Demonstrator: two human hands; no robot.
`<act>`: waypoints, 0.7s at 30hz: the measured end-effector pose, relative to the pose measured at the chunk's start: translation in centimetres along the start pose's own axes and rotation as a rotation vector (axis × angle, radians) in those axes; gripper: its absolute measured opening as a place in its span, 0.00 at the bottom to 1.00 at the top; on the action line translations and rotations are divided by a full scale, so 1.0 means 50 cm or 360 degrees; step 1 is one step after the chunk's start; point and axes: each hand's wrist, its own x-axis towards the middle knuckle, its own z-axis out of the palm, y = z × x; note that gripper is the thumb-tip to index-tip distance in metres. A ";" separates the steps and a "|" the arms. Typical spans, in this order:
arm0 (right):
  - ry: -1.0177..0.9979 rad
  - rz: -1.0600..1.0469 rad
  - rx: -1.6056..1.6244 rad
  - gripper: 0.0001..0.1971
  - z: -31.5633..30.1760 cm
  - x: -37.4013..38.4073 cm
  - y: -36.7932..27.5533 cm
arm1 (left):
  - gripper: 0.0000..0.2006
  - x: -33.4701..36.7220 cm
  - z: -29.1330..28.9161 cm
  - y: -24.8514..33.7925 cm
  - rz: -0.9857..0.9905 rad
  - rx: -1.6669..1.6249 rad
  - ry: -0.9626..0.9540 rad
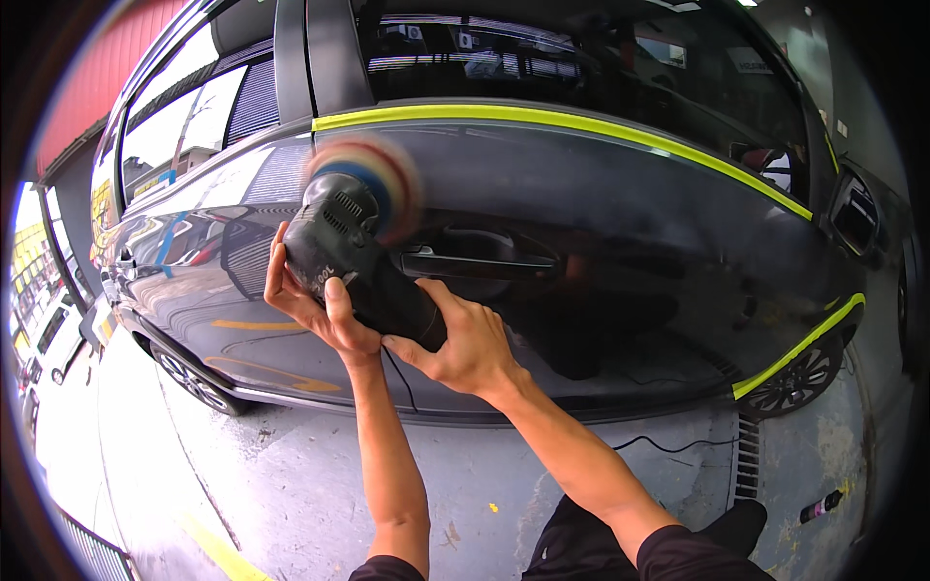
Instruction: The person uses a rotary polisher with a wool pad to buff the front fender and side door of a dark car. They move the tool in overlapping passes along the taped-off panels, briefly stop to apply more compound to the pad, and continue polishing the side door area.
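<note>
Your left hand cups black polisher head, fingers wrapped around housing. Your right hand grips rear body, fingers closed beneath. Spinning pad blurred, pressed on dark car door, just left of door handle.

The door handle juts out just right of the polisher, while the smooth door panel beyond lies open.

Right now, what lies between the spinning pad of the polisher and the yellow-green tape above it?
Only bare dark door panel lies between the spinning pad and the yellow-green tape, as the head view shows.
</note>
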 end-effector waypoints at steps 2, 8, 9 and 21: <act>0.0026 -0.0007 -0.0012 0.34 0.003 -0.003 0.004 | 0.35 -0.004 0.005 -0.002 0.0005 -0.0005 -0.0012; 0.0104 -0.0038 0.0011 0.36 -0.010 -0.020 0.017 | 0.35 -0.020 0.023 0.004 0.0028 0.0039 -0.0056; 0.0095 -0.0029 0.0013 0.37 -0.014 -0.023 0.018 | 0.35 -0.022 0.025 0.006 0.0029 0.0057 -0.0063; 0.0153 -0.0041 -0.0009 0.38 -0.023 -0.036 0.025 | 0.36 -0.033 0.037 0.013 0.0011 0.0004 -0.0067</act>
